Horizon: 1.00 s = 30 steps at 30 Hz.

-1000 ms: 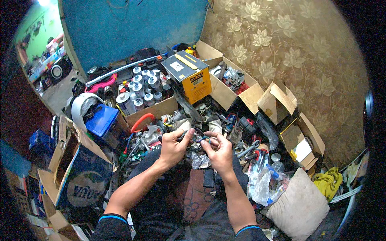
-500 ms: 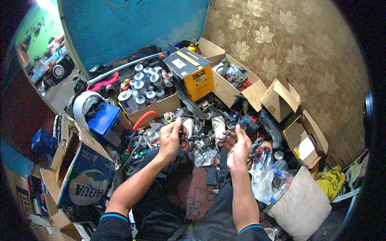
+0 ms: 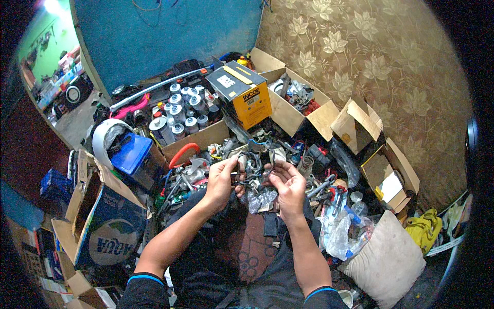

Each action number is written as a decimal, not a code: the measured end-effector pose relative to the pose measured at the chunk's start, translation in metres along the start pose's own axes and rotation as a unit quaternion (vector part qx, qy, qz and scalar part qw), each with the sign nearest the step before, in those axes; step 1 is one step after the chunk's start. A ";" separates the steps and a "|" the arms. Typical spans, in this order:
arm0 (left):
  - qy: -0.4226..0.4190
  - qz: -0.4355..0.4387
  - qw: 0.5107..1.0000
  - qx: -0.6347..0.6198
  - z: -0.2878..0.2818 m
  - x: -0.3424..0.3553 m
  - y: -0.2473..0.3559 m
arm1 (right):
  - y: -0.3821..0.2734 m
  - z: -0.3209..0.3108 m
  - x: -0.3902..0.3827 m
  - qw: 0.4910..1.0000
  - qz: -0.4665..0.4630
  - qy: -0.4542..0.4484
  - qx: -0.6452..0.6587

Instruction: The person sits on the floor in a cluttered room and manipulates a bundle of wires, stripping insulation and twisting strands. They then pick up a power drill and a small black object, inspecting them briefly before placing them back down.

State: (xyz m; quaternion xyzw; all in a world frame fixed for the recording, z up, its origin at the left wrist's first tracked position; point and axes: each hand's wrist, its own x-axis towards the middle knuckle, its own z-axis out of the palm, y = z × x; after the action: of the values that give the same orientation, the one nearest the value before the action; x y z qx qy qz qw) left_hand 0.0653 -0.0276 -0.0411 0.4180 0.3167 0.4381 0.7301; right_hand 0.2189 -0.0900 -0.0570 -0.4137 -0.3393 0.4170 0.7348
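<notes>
My left hand (image 3: 222, 179) is closed, thumb against fingers, on one part of a bundle of thin dark wires (image 3: 255, 176). My right hand (image 3: 289, 186) pinches another part of the same wires a short way to the right. The wires sag and loop between the two hands, above my feet and the floor clutter; their ends cannot be made out. Below them lies a piece of crumpled clear plastic (image 3: 261, 200).
Loose parts surround me. Several spray cans (image 3: 177, 113) stand at the back left, beside a yellow-and-black box (image 3: 252, 105). Open cardboard boxes (image 3: 321, 121) line the right wall. A large blue carton (image 3: 116, 226) is at left, a pale pillow (image 3: 386, 260) at right.
My right hand has moved left toward my left hand, which has shifted slightly right. The wires, stretched between them before, now hang in slack loops.
</notes>
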 end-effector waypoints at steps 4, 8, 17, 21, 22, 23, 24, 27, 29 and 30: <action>0.018 0.025 0.992 0.123 -0.006 0.001 -0.002 | 0.005 -0.003 -0.005 0.992 -0.055 -0.038 -0.108; 0.045 0.153 0.939 0.306 -0.010 0.005 -0.008 | 0.001 0.000 -0.012 0.992 -0.029 -0.037 -0.119; 0.007 0.163 0.947 0.278 -0.011 0.004 -0.029 | 0.002 0.003 -0.003 0.975 -0.109 -0.068 -0.181; -0.003 0.172 0.921 0.351 -0.009 0.000 -0.024 | 0.004 0.000 -0.003 0.988 -0.010 -0.054 -0.143; -0.015 0.183 0.921 0.344 -0.008 -0.001 -0.023 | 0.004 0.000 -0.002 0.992 0.004 -0.051 -0.114; -0.026 0.194 0.921 0.337 -0.006 -0.002 -0.023 | 0.004 0.000 -0.001 0.995 0.019 -0.047 -0.084; -0.036 0.206 0.921 0.330 -0.005 -0.002 -0.023 | 0.003 0.001 -0.002 0.994 0.068 -0.062 -0.066; -0.031 0.191 0.941 0.277 -0.004 -0.002 -0.027 | -0.002 0.005 -0.005 0.972 0.210 -0.101 -0.008; -0.010 0.175 0.953 0.247 -0.002 -0.005 -0.023 | 0.004 0.002 -0.006 0.962 0.237 -0.138 -0.007; 0.000 0.167 0.958 0.231 0.000 -0.006 -0.022 | 0.003 0.002 -0.005 0.957 0.251 -0.144 -0.001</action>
State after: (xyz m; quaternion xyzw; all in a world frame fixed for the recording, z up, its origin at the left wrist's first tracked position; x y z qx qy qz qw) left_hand 0.0708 -0.0387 -0.0600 0.6224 0.3351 0.4687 0.5298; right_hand 0.2139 -0.0932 -0.0601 -0.4222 -0.3272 0.6429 0.5489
